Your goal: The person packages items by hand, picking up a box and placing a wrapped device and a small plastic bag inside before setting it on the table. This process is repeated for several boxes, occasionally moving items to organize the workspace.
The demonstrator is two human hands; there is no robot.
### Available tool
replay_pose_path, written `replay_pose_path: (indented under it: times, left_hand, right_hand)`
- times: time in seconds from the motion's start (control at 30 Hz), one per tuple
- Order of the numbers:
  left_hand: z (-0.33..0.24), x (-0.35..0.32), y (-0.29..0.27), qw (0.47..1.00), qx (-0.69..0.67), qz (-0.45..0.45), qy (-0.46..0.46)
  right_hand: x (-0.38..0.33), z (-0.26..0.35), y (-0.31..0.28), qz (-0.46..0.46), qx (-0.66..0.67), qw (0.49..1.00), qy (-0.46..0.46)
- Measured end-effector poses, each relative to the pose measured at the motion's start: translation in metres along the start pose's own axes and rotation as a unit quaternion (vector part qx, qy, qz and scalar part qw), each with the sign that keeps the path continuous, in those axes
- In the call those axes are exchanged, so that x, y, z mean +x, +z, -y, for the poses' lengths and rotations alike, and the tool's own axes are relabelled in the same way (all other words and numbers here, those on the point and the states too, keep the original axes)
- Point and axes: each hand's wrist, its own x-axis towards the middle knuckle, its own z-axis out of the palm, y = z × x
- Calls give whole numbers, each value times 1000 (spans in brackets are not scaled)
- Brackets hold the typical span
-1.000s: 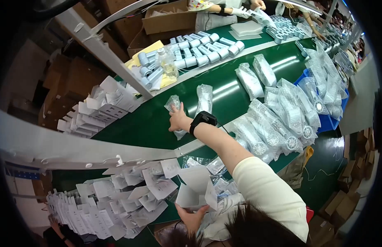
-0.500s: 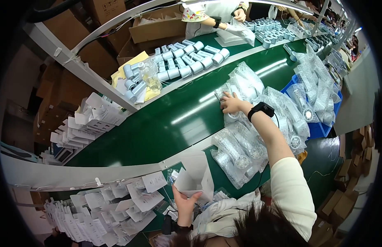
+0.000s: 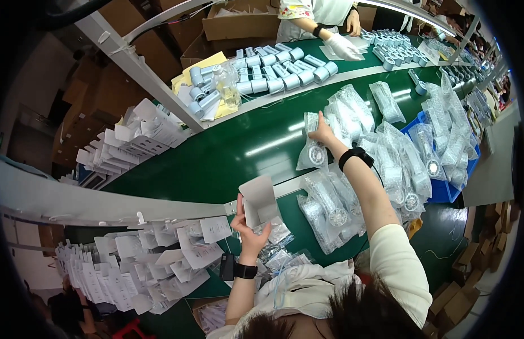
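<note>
My left hand (image 3: 252, 240) grips a white cardboard box (image 3: 261, 204) whose flap stands up and whose open top shows a hollow inside. Out to the right, my right hand (image 3: 322, 132) is closed on the upper side of a bubble-wrapped device (image 3: 310, 148) with a round grille at its near end. That device is by the left edge of a pile of similar wrapped devices (image 3: 352, 113) on the green belt. More bubble-wrapped devices (image 3: 330, 209) lie between my arms. Small clear plastic bags (image 3: 279, 257) lie just below the box.
Rows of folded white boxes (image 3: 154, 265) stand at lower left, another stack (image 3: 132, 138) farther up. A blue crate (image 3: 442, 192) of wrapped devices is at right. Across the belt, silver-blue devices (image 3: 267, 85) lie beside a clear bottle (image 3: 227, 87) and a co-worker's gloved hand (image 3: 344, 48).
My right hand has closed on one wrapped device and turned it upright at the pile's edge. The box has tilted in my left hand. Another wrapped device now lies farther along the belt.
</note>
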Motion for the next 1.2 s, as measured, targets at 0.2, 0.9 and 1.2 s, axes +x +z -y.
replay_pose_path:
  times: [0.2, 0.9, 1.2]
  left_hand:
    - [-5, 18, -12, 988, 95, 83, -84]
    - [-14, 8, 17, 983, 170, -63, 21]
    - [-36, -14, 5, 967, 242, -77, 23]
  right_hand:
    - [-71, 40, -39, 107, 564, 819, -1]
    - [-259, 99, 14, -45, -74, 845, -527]
    - [-55, 26, -53, -304, -149, 932, -127]
